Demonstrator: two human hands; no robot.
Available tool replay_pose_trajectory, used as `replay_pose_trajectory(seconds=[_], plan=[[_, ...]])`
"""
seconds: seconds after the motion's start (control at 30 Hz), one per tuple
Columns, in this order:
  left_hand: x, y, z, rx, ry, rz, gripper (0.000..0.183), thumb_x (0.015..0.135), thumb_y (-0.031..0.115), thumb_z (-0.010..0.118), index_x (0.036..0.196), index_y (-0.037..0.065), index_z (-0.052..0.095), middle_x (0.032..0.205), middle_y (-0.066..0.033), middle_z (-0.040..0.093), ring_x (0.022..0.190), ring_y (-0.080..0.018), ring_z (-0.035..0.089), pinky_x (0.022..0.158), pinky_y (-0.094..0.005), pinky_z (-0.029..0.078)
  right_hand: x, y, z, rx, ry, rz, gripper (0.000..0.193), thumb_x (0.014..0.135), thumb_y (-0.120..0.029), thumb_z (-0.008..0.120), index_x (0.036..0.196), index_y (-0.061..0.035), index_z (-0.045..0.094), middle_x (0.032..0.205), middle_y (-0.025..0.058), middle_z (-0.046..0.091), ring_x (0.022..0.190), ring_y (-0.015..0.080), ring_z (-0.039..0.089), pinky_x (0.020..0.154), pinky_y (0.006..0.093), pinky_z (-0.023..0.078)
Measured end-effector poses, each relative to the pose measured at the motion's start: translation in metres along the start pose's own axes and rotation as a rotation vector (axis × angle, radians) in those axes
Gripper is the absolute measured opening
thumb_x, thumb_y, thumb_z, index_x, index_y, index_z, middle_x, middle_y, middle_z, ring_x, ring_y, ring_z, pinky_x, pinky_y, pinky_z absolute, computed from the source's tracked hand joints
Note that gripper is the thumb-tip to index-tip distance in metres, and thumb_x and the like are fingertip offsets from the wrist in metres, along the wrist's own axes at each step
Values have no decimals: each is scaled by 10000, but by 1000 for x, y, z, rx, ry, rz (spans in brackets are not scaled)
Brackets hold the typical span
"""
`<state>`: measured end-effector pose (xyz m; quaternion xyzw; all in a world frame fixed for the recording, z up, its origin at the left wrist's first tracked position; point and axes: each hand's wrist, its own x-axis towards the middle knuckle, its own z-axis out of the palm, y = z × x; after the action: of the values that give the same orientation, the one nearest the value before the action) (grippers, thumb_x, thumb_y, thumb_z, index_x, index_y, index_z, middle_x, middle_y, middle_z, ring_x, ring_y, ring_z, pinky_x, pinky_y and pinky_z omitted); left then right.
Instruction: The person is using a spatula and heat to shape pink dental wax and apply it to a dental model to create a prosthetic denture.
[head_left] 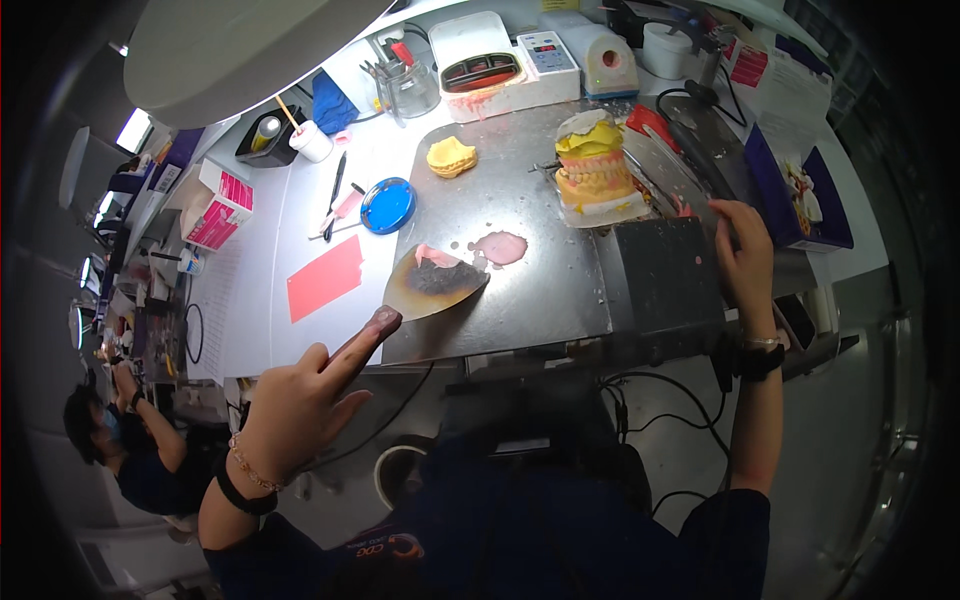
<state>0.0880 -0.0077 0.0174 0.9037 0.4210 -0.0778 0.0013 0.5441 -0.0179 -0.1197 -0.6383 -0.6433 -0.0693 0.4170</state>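
Left hand: mine, near left; fingers loosely curled, index stretched out onto the handle of the scorched spatula, not closed around it.
Spatula: one, blade lying on the steel plate, a bit of pink wax on it.
Pink sheet: one, flat on the white bench, left of the spatula.
Blue lid: one, just beyond the sheet.
Glass jar: one, far side, several tools standing in it.
Wax puddle: one, pink, right of the blade.
Yellow casts: one loose cast; one stacked denture model farther right.
Right hand: open, fingers resting on the dark block; gripping nothing.
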Motion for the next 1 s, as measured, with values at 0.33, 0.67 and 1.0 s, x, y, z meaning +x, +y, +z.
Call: replay_pose_trajectory(seconds=[0.33, 0.67, 1.0], plan=[[5, 27, 17, 7, 214, 71, 483, 782, 148, 626, 1259, 169, 553, 555, -75, 467, 407, -213, 497, 399, -334, 393, -25, -205, 11, 299, -208, -433, 384, 714, -76, 600, 1086, 15, 574, 1036, 137, 609, 969, 288, 601, 833, 325, 493], [4, 41, 25, 52, 244, 73, 496, 751, 135, 598, 1242, 83, 552, 546, -81, 479, 375, -205, 496, 386, -328, 411, -40, -236, 132, -203, -52, -387, 287, 721, -107, 526, 940, 76, 558, 859, 164, 583, 832, 282, 591, 831, 358, 480], [33, 28, 9, 36, 168, 56, 474, 763, 110, 635, 1232, 114, 567, 541, -94, 469, 396, -249, 493, 407, -359, 400, -16, -229, 154, -152, -111, -282, 237, 730, -114, 546, 891, 58, 564, 835, 196, 592, 755, 292, 589, 764, 363, 496]])
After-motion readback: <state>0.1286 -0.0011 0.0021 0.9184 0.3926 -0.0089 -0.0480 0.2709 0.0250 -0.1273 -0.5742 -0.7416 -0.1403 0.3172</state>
